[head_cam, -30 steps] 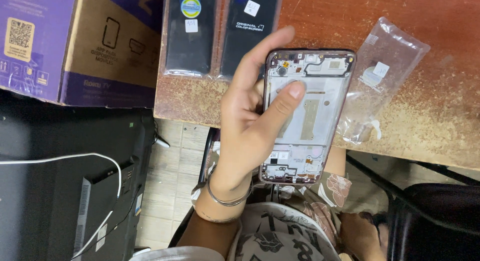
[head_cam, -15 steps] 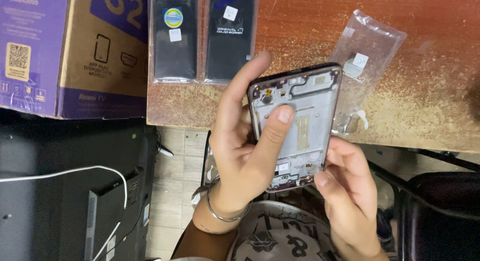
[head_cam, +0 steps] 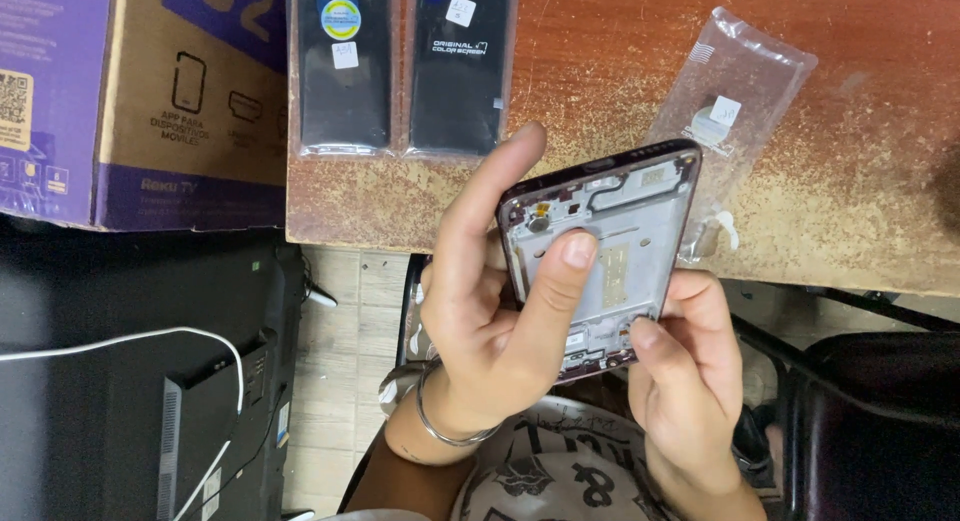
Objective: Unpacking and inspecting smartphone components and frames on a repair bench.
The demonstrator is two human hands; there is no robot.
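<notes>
At the far left end of the worn wooden table I see a large cardboard box, brown with purple panels, a square code patch on its left face and small white pictograms on the brown one. Just right of it, lying side by side against the table's far edge, are two flat black screen packages in clear sleeves: the left package carries a round yellow-and-blue sticker above a small white label, and the right package has a small white label near its top and white lettering below. Further right, a clear plastic bag with a small white tag lies slanted on the reddish, scuffed wood, which is worn pale and speckled along its near edge. I hold the phone mid-frame above that near edge, tilted, its open inner side facing me: grey metal plate, dark glossy rim, cut-outs near the top. My left hand wraps its left side, index finger stretched up along the edge, thumb pressed on the inner plate; a thin metal bangle sits on that wrist. My right hand pinches the frame's lower right corner, thumb tip on the bottom part.
</notes>
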